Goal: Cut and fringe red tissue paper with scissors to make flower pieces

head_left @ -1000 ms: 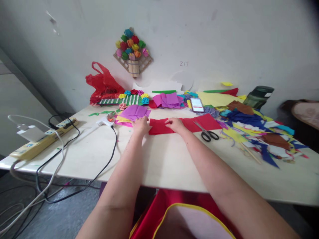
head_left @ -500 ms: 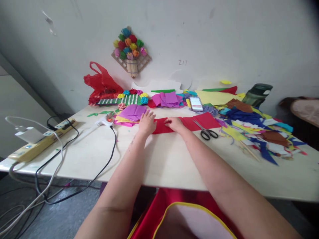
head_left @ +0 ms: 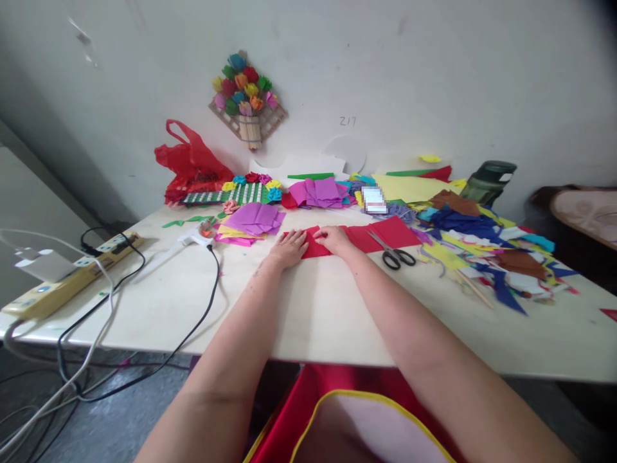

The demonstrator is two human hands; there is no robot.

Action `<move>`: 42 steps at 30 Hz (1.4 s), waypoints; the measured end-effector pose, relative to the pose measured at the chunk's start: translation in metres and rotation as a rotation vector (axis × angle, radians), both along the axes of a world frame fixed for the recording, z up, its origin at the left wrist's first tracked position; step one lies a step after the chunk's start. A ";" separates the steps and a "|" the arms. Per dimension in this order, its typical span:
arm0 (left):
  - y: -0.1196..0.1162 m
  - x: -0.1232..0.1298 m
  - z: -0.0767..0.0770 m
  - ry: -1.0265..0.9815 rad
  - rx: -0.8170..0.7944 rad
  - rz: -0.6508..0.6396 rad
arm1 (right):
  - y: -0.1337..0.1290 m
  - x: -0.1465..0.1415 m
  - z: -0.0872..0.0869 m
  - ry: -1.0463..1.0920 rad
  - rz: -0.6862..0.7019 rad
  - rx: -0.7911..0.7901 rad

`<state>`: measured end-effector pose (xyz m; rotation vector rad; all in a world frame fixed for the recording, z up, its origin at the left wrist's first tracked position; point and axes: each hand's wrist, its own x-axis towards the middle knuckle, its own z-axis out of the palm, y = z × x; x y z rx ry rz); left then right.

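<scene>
A smooth, pale table (head_left: 318, 308) carries one long, creased red paper strip (head_left: 358, 238) near its middle. Two hands touch it: the left hand (head_left: 289, 249) lies flat on the left end, fingers slightly spread; the right hand (head_left: 334, 240) has curled fingers on it (whether they pinch, I cannot tell). One pair of metal-bladed, black-handled scissors (head_left: 386, 247) overlaps its right part.

L hand (head_left: 290, 249) flat, palm dn, R hand (head_left: 336, 242) curled nearby.
</scene>
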<state>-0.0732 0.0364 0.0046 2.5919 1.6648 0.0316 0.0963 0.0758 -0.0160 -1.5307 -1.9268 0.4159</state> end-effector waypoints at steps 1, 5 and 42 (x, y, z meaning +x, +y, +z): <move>-0.001 0.001 0.001 0.010 0.002 -0.001 | 0.001 0.000 -0.001 0.004 -0.002 0.002; -0.003 0.004 0.002 0.025 0.004 0.019 | 0.003 0.000 -0.004 0.039 -0.029 0.004; 0.018 -0.033 0.008 -1.350 0.492 0.543 | -0.037 -0.027 0.019 -0.543 0.172 -0.223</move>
